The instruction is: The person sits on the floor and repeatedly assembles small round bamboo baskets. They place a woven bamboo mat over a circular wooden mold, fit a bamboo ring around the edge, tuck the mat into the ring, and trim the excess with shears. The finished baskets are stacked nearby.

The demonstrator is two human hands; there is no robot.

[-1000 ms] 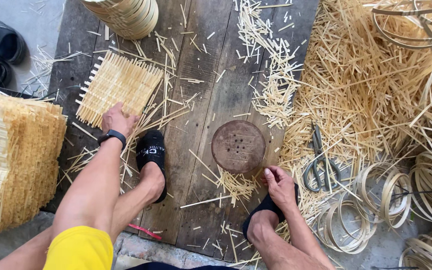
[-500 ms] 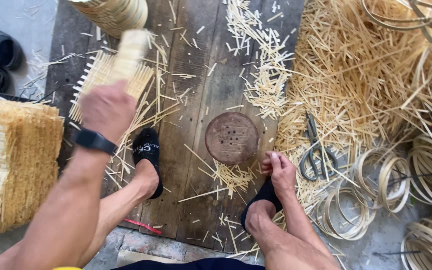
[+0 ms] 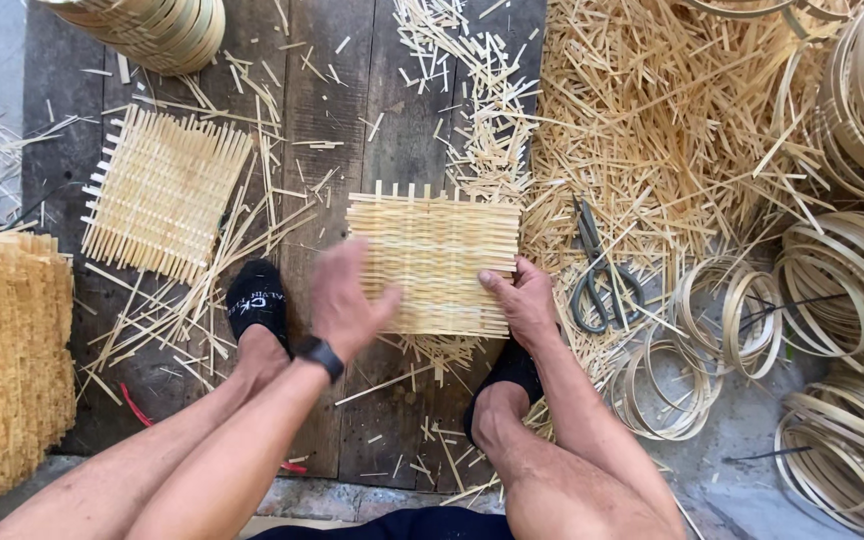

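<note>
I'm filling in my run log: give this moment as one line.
left hand: open, blurred, at woven mat's left edge | right hand: fingers on mat's right edge | woven mat: flat on wooden boards | scissors: right of mat

left hand is motion-blurred; stacked woven mats and bamboo hoops run off the edges.

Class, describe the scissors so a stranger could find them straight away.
Start at the dark wooden boards, then look right of the woven mat under the right hand. The scissors lie on loose straw, the only grey metal thing among pale strips and hoops.
</note>
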